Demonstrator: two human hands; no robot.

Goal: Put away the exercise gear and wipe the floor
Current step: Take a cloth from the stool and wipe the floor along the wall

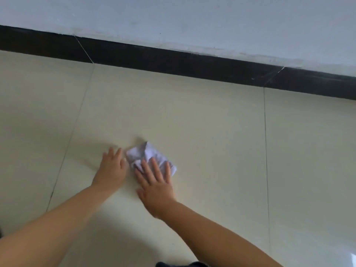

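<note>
Cloth (149, 156), white and crumpled, lies on the floor (212, 132) a little left of centre in the head view, on a cream tile. Right hand (156, 185) rests flat on its near edge: fingers (155, 166) straight and spread, tips pressing the cloth down, palm on the tile behind it. No curl round the fabric, so it is pressed rather than gripped. Left hand (112, 166) lies just beside the cloth on its left, palm down on bare tile, fingers straight and close together, holding nothing; whether its thumb side touches the cloth edge cannot be told. Both bare forearms reach in from the bottom edge. Floor is large pale glossy tiles with thin dark grout lines; one line runs near the left hand, another well to the right. Dark skirting board (173, 60) crosses the top on a slant, a pale wall (192, 20) above it. A dark shape at the bottom edge is too cut off to identify.
</note>
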